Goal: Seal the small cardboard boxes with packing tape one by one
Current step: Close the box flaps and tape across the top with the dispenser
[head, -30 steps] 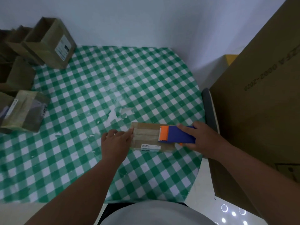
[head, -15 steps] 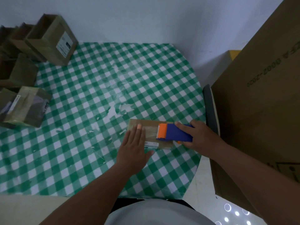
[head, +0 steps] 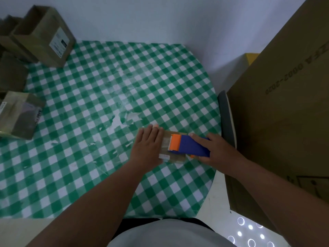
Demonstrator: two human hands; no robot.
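A: Now the left hand [head: 148, 147] lies flat, fingers straight, pressing the small flat brown cardboard box [head: 167, 148] near the desk's [head: 106, 86] right edge, probably to stop it sliding.

B: And the right hand [head: 216, 150] is wrapped round the blue-and-orange tape dispenser [head: 187, 146], its orange end resting on the box top.

A: Far-left corner: an open-topped brown carton [head: 44, 41], inside hidden. Left edge, a taped box [head: 19, 114].
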